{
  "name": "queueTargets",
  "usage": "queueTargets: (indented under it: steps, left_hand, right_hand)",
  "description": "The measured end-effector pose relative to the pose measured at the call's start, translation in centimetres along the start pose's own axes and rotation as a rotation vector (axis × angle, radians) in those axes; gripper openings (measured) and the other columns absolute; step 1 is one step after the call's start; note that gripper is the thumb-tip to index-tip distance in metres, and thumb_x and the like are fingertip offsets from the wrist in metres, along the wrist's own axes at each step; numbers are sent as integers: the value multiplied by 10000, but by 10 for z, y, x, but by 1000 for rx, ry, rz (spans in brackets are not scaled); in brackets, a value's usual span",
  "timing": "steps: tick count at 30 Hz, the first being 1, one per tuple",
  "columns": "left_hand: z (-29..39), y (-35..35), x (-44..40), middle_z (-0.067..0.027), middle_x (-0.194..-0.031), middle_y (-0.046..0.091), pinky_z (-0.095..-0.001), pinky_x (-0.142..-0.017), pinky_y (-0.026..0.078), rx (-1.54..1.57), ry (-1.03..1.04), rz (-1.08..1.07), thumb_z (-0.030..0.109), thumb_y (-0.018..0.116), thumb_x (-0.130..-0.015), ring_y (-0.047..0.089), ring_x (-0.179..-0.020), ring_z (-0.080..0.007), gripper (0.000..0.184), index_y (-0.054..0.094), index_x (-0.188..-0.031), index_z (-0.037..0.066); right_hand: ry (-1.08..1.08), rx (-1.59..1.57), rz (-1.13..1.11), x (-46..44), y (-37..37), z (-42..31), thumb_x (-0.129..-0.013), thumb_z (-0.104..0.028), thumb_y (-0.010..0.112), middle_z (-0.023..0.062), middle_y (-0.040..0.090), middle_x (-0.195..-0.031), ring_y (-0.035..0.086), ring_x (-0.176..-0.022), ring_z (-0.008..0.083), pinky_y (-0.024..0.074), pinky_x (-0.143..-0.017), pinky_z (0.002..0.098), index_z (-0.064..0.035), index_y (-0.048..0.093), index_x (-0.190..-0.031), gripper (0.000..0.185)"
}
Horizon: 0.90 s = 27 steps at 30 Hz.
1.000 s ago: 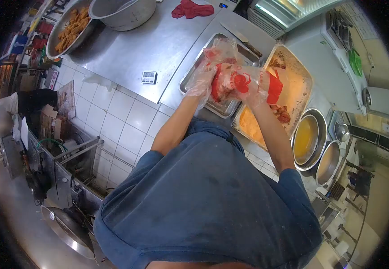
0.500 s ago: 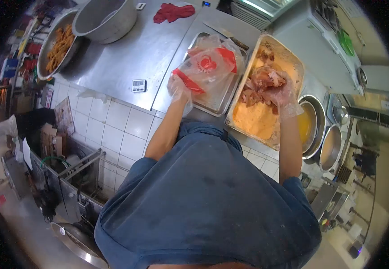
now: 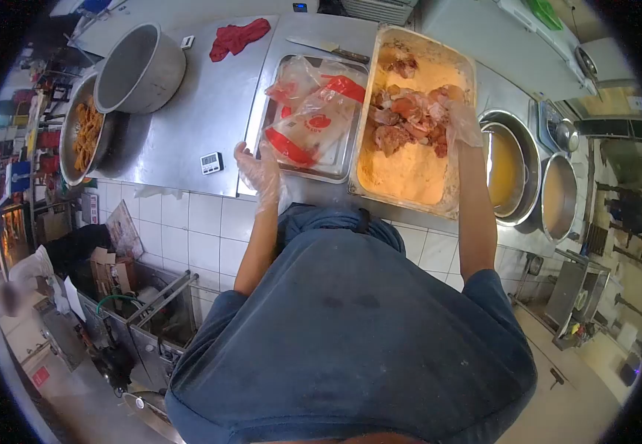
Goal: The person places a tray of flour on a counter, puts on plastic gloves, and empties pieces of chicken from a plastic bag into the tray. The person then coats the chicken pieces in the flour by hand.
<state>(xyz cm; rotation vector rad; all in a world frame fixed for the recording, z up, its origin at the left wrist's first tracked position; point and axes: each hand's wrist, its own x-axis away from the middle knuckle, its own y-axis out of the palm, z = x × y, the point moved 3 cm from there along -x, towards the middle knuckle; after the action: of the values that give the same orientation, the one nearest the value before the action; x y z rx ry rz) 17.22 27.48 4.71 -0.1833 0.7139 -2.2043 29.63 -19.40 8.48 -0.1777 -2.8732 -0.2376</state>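
Note:
My left hand [image 3: 260,172], in a clear plastic glove, is open beside the metal tray, its fingers apart and holding nothing. On that tray [image 3: 267,120] lies a clear plastic bag [image 3: 317,122] with red bands and a red print. My right hand [image 3: 463,124], also gloved, touches the right side of a pile of raw chicken pieces [image 3: 409,111]. Its fingers are partly hidden by the glove and the meat, so their grip does not show. The chicken rests on orange-tinted flour [image 3: 402,177] inside a deep rectangular pan [image 3: 360,140].
A knife [image 3: 328,49] lies behind the tray. To the right stand a bowl of yellow liquid [image 3: 504,174] and another bowl [image 3: 558,196]. A timer [image 3: 211,163], red cloth [image 3: 238,38], large pot [image 3: 139,70] and bowl of fried pieces [image 3: 86,137] are leftward.
My left hand has let go of the plastic bag and drawn back left; the bag now lies on the tray. Beside my right hand, the chicken is more spread out. The view has shifted.

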Motion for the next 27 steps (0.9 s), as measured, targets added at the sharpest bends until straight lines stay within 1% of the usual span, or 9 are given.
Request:
queueTargets:
  steps: [4, 9, 13, 16, 19, 22, 25, 26, 27]
  left_hand:
    - [25, -4, 21, -219, -1126, 652, -402, -936, 499, 129, 117, 6, 232, 728, -888, 644, -1036, -304, 514, 514, -1281, -20]
    - [40, 10, 46, -202, -1188, 609, -397, -984, 489, 223, 164, -86, 110, 729, -866, 619, -1121, -302, 489, 514, -1283, -28]
    - [83, 14, 77, -173, -1195, 630, -355, -959, 505, 362, 203, -96, 134, 725, -896, 623, -1086, -236, 470, 503, -1287, -4]
    - [121, 16, 95, -144, -1191, 631, -328, -916, 531, 386, 269, -227, 82, 714, -902, 624, -1095, -209, 419, 526, -1270, 10]
    - [158, 26, 104, -120, -1116, 655, -327, -870, 546, 359, 391, -368, 67, 704, -901, 651, -1029, -191, 376, 549, -1239, 11]
    - [187, 52, 108, -138, -998, 678, -338, -846, 545, 300, 445, -583, 115, 699, -902, 675, -942, -200, 327, 573, -1181, -1]
    - [204, 93, 115, -147, -1010, 685, -339, -841, 542, 231, 380, -749, 137, 705, -901, 685, -938, -223, 310, 592, -1152, -5]
    - [185, 116, 126, -195, -1070, 688, -381, -873, 535, 393, 35, -827, 194, 727, -890, 687, -991, -286, 369, 592, -1158, -20]
    - [170, 126, 132, -210, -1089, 685, -400, -884, 531, 240, 36, -864, 226, 731, -886, 680, -1018, -312, 399, 590, -1164, -23]
  right_hand:
    - [-150, 290, 92, -21, -16, 19, -999, -205, 641, 11, 665, -901, 588, -769, 93, 477, -629, 273, 0, 679, -1066, 218]
    - [-71, 124, -16, 6, -2, -21, -930, -153, 706, 47, 663, -972, 622, -827, 142, 503, -698, 287, -50, 629, -1145, 251]
    - [-12, -69, -184, -3, -12, -18, -930, -186, 716, 58, 650, -1041, 626, -910, 160, 507, -748, 331, -49, 572, -1250, 376]
    - [23, -131, -124, 34, 10, -55, -954, -321, 700, 37, 642, -1091, 604, -982, 118, 488, -833, 280, -59, 600, -1232, 395]
    - [-3, -258, -84, 41, -1, -50, -942, -287, 701, 79, 586, -1244, 559, -1145, 165, 479, -949, 394, -31, 513, -1341, 510]
    - [-131, -295, -21, 36, -28, -9, -975, -303, 664, 56, 601, -1198, 561, -1120, 165, 458, -967, 326, -45, 560, -1301, 429]
    - [-70, -86, 134, 62, -15, -9, -981, -340, 660, 57, 612, -1200, 559, -1125, 172, 449, -981, 323, -30, 580, -1279, 436]
    - [15, 0, 192, 64, -21, 8, -981, -378, 656, 58, 619, -1233, 556, -1145, 172, 444, -993, 328, -11, 581, -1296, 490]
    - [2, 103, 198, 71, -21, 17, -977, -375, 660, 70, 632, -1215, 567, -1127, 177, 449, -982, 329, -17, 580, -1305, 492]
